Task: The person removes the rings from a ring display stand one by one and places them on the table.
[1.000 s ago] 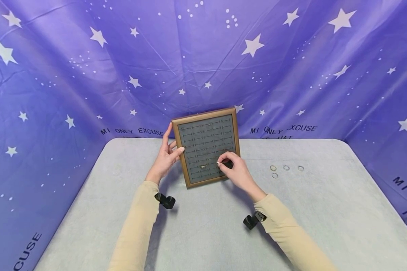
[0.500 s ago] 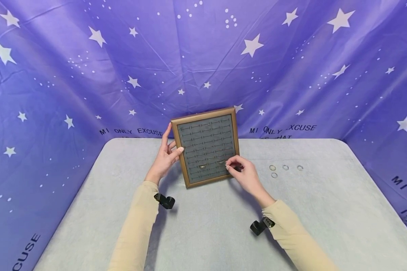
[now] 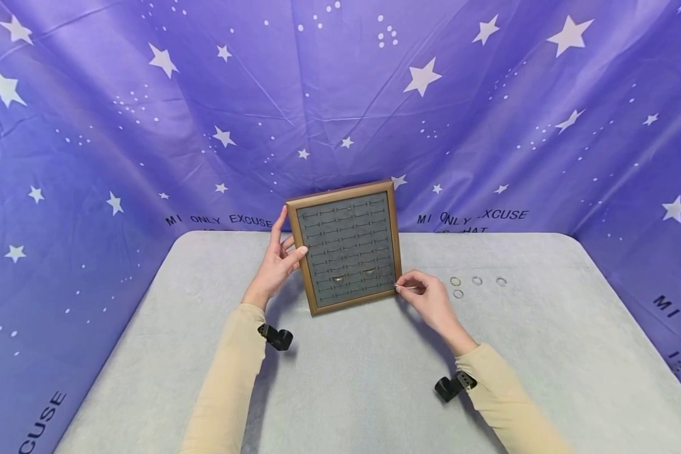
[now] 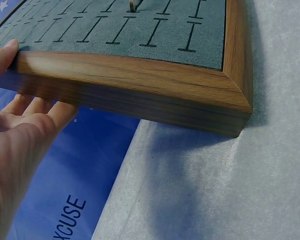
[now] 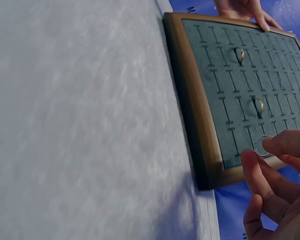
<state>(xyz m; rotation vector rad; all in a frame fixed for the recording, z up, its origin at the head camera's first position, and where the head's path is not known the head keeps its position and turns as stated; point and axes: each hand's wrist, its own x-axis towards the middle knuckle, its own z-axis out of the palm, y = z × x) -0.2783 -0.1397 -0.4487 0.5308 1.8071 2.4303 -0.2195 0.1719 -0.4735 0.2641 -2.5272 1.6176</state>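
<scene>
A ring display board (image 3: 349, 233) with a wooden frame and grey-green slotted padding stands tilted back on the table. My left hand (image 3: 275, 268) holds its left side, thumb on the front edge and other fingers behind, as the left wrist view shows too. Two gold-coloured rings sit in slots low on the board: a left ring (image 3: 338, 279) and a right ring (image 3: 370, 271). Between thumb and forefinger, my right hand (image 3: 428, 299) pinches a thin silver ring (image 5: 263, 145) at the board's lower right corner. In the right wrist view this ring overlaps the slots; contact is unclear.
Several loose rings lie on the pale table (image 3: 352, 378) right of the board, among them a gold-toned ring (image 3: 455, 282) and a silver ring (image 3: 501, 282). A purple star-printed curtain (image 3: 340, 94) hangs close behind the table and at both sides.
My right hand has moved right and down across the board to its lower right corner with the silver ring, uncovering the right gold ring. The left hand and board have stayed put.
</scene>
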